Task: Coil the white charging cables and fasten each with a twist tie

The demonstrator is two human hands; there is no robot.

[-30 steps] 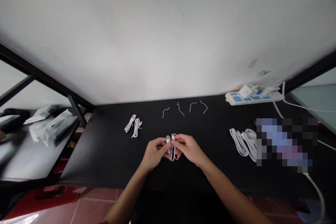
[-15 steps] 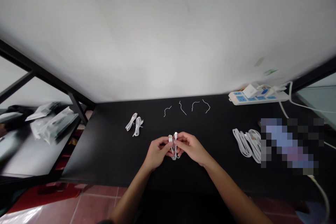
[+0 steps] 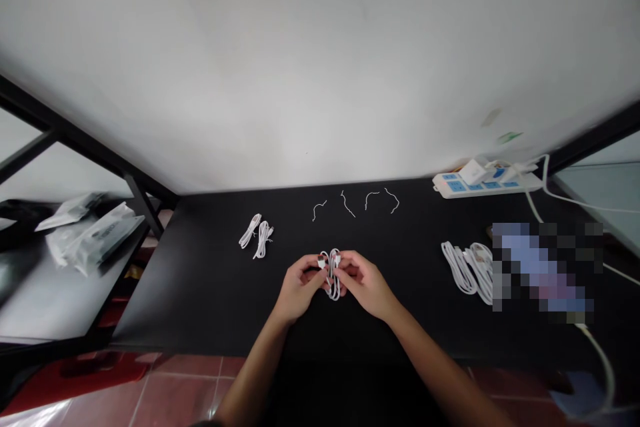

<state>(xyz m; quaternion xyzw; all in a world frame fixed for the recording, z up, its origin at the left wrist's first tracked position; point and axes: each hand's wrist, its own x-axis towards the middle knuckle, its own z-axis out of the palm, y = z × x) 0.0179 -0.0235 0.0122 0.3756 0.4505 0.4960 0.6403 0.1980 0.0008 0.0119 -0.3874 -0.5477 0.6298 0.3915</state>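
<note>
Starting far left: small white cable coil (image 3: 257,236) lies on matte black tabletop (image 3: 200,293), well apart from the hands. Left hand (image 3: 300,290) and right hand (image 3: 365,283) both closed, pinching plug ends of looped white charging cable (image 3: 333,282) mid-table. Risk: loose fingers let loops slip, plugs drop. Further right: bigger white cable pile (image 3: 465,271).

L hand (image 3: 300,290), R hand (image 3: 365,283), forearms (image 3: 253,373) all bare.
</note>
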